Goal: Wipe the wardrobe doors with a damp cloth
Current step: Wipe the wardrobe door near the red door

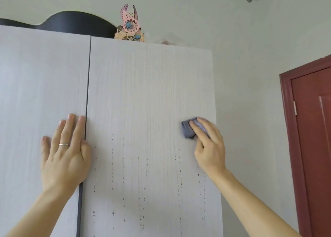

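Two pale wood-grain wardrobe doors fill the view, the left door and the right door, split by a dark gap. My left hand lies flat with straight fingers on the left door's right edge, a ring on one finger. My right hand holds a folded grey-blue cloth against the right door near its right edge, fingers curled over it. Dark drip streaks and drops run down the lower half of the right door.
A dark guitar-shaped case and a pink and blue cut-out ornament sit on top of the wardrobe. A white wall is to the right, and beyond it a dark red room door.
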